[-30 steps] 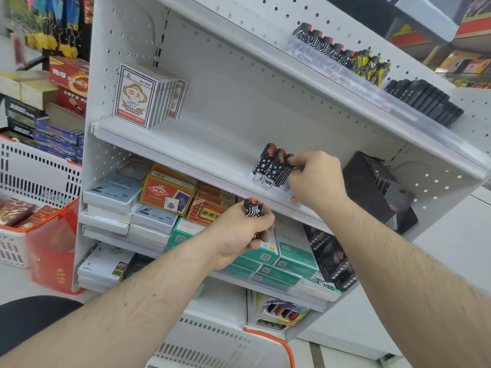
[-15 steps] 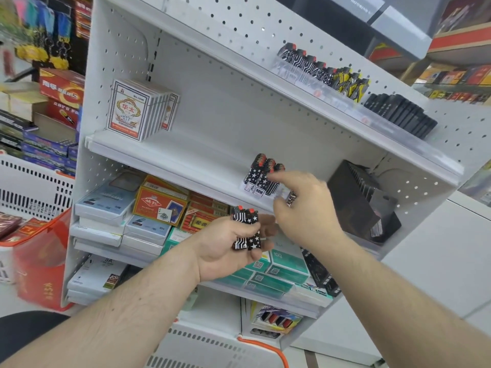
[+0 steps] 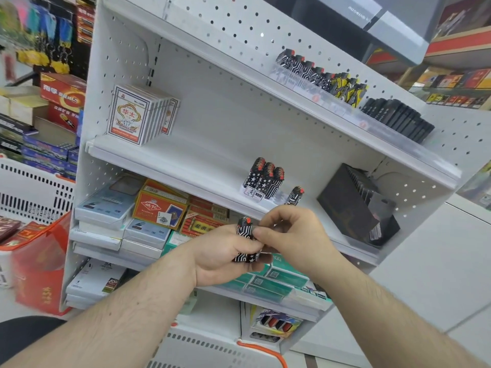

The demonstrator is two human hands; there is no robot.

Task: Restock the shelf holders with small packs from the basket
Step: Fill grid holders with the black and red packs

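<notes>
L hand has its fingers curled tight round a small bunch of black lighters with white circuit-line print and red tops, held upright in front of the shelf edge; looks like two, can't tell exactly. R hand has thumb and forefinger pinched on the top of that bunch, other fingers loosely curled. On the white metal middle shelf stand three black star-print lighters w/ red tops in a tight row; just right of them one more circuit-print lighter, tilted. A red-and-white plastic basket sits low left, near the floor. One stack of white playing-card boxes is at the shelf's left end.
</notes>
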